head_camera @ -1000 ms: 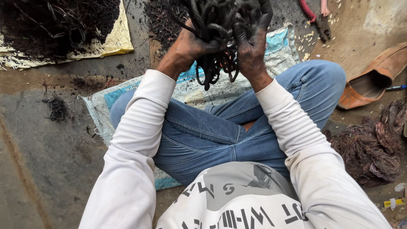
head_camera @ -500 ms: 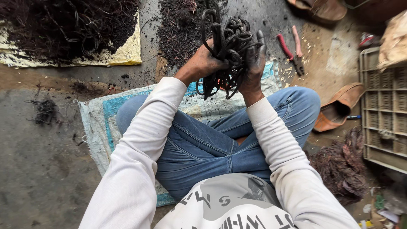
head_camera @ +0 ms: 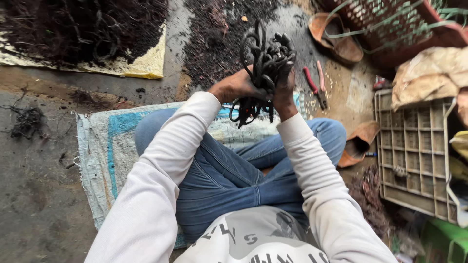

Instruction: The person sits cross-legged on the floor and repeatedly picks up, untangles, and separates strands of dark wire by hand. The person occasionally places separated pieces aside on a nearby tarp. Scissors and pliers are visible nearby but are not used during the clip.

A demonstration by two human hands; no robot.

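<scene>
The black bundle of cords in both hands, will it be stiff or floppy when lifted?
Probably floppy: loose ends of the black bundle dangle below the left hand and right hand. It likely keeps springy loops, since coils stand up on top. Strands may slip out.

The right hand (head_camera: 285,92) is mostly hidden behind the bundle of black cords (head_camera: 265,63), so its grip cannot be made out. The red crate (head_camera: 390,24) and dark heap (head_camera: 83,29) are cut by the top edge.
</scene>
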